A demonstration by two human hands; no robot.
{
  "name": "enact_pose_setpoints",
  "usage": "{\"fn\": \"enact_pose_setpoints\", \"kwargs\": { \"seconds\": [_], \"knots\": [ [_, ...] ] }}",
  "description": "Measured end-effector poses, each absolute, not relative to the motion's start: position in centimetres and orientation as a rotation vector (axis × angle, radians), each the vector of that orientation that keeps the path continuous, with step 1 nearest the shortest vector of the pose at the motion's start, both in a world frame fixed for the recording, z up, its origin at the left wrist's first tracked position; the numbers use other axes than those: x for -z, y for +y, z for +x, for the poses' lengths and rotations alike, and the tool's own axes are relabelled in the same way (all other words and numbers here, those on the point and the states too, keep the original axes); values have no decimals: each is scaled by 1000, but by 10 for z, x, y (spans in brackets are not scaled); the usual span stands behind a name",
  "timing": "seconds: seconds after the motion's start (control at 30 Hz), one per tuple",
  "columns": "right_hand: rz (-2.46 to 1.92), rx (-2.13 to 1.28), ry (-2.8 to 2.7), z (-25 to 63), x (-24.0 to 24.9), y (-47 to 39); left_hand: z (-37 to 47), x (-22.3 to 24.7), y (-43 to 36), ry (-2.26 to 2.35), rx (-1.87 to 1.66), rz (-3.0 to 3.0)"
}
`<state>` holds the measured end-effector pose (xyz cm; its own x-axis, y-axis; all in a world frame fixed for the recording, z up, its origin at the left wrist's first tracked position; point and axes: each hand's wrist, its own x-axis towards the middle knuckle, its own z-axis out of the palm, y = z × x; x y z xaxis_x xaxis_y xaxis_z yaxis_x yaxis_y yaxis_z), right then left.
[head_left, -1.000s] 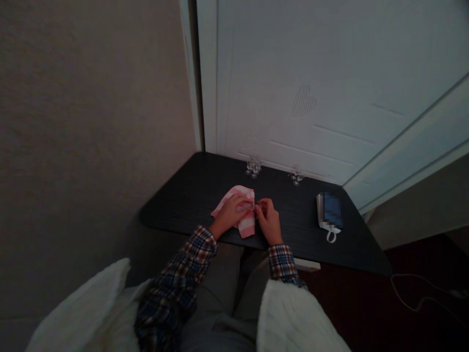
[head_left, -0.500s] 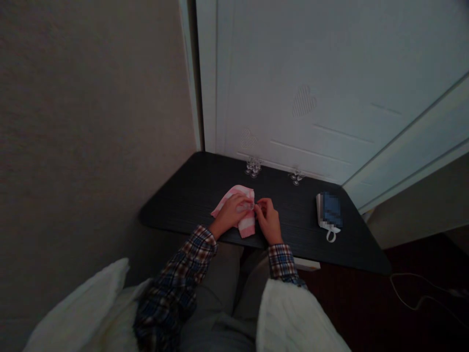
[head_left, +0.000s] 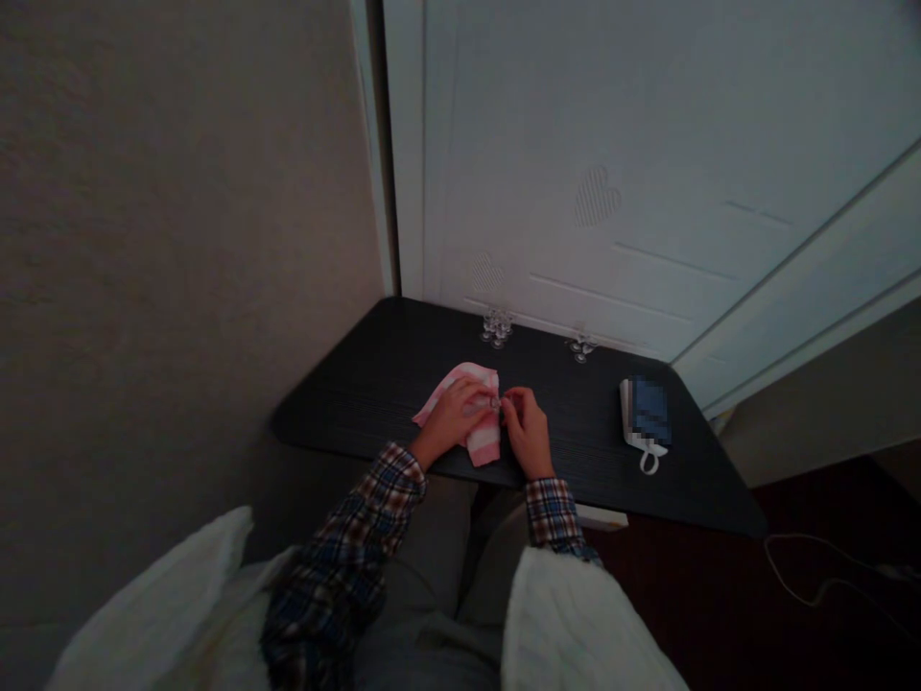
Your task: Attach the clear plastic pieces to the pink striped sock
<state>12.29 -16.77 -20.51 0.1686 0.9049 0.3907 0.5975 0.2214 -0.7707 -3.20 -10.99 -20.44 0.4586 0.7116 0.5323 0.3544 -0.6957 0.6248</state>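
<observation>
A pink and white striped cloth [head_left: 484,440] lies folded on the dark table [head_left: 374,384]. My left hand [head_left: 453,416] rests on top of the cloth and presses it down. My right hand [head_left: 528,430] is at the cloth's right edge, its fingertips pinched together where they meet the left hand's fingers. A small clear thing seems to be held between the fingertips; the dim light hides what it is. Both sleeves are plaid.
Two small clusters of clear items [head_left: 496,327] [head_left: 580,346] stand at the table's back edge against the white door [head_left: 576,144]. A white device with a loop [head_left: 643,417] lies at the right. White cushions [head_left: 576,624] flank my lap. A cable [head_left: 813,576] lies on the floor.
</observation>
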Motion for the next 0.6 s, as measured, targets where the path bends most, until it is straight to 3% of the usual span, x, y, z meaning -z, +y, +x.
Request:
{"fn": "enact_pose_setpoints", "kwargs": {
  "seconds": [0.6],
  "knots": [
    [-1534,-274,-1559,126,207,-165,-36,208,-107,1010,-1273,2061]
  ]
}}
